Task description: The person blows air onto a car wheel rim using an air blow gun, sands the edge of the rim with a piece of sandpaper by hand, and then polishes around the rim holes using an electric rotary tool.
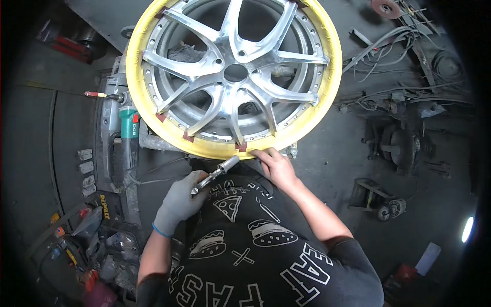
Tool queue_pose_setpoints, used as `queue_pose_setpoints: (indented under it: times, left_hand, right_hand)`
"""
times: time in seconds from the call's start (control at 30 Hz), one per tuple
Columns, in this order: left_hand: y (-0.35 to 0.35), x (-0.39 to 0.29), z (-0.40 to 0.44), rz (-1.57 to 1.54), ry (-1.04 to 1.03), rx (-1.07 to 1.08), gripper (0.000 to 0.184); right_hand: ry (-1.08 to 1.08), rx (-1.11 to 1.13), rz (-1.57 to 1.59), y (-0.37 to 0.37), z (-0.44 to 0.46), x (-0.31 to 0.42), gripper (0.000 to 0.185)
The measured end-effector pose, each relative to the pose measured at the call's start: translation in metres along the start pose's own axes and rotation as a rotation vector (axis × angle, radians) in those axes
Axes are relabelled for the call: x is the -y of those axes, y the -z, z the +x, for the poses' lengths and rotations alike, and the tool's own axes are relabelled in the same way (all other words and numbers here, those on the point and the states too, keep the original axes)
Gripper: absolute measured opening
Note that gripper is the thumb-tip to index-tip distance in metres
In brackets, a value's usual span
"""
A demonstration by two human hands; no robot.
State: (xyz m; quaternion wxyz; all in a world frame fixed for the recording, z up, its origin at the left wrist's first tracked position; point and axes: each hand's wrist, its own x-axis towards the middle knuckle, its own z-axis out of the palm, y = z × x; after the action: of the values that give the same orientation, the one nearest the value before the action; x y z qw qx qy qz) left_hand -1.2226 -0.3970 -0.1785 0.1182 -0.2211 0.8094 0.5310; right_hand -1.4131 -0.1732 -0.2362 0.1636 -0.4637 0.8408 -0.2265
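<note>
An alloy car wheel (pixel 204 64) with polished silver spokes faces me, its outer lip covered in yellow masking tape (pixel 333 66). Small dark red-brown patches (pixel 241 147) sit at several spoke ends along the rim. My left hand (pixel 179 202), in a grey glove, is closed around a silver hand tool with a cylindrical end (pixel 228 164); that end lies just below the taped rim. My bare right hand (pixel 277 168) is at the wheel's near edge, fingers bent against the yellow tape beside the lowest patch. Its fingertips are partly hidden.
A green and grey power tool (pixel 129 128) rests on a stand at the wheel's left. Cluttered tools and bags (pixel 110 245) lie lower left. Cables (pixel 394 41) hang at the upper right, and a small wheeled metal frame (pixel 376 199) stands on the right floor.
</note>
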Motion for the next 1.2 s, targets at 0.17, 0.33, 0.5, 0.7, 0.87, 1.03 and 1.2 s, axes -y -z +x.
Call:
queue_pose_setpoints:
  times: [0.17, 0.33, 0.5, 0.7, 0.87, 1.03, 1.2]
  left_hand:
    - [0.003, 0.006, -0.015, 0.084, 0.078, 0.015, 0.028]
    - [0.009, 0.016, -0.019, 0.083, 0.056, 0.014, 0.029]
    - [0.016, 0.024, -0.023, -0.039, 0.066, -0.012, 0.033]
    - [0.018, 0.047, -0.022, -0.127, -0.093, -0.082, 0.030]
    - [0.023, 0.057, -0.020, -0.137, -0.128, -0.061, 0.030]
    - [0.031, 0.058, -0.019, -0.121, -0.105, -0.034, 0.029]
    - [0.031, 0.061, -0.014, -0.139, -0.119, 0.007, 0.030]
  right_hand:
    - [0.216, -0.107, -0.160, -0.016, 0.033, 0.008, 0.017]
    - [0.321, 0.095, -0.412, -0.017, 0.055, -0.002, 0.015]
    - [0.282, 0.281, -0.356, -0.022, 0.072, -0.020, 0.020]
    - [0.233, 0.381, -0.219, -0.022, 0.079, -0.024, 0.020]
    - [0.350, 0.282, -0.465, -0.025, 0.073, -0.012, 0.015]
    - [0.385, 0.215, -0.484, -0.031, 0.064, -0.009, 0.013]
    - [0.416, 0.213, -0.374, -0.035, 0.062, -0.019, 0.015]
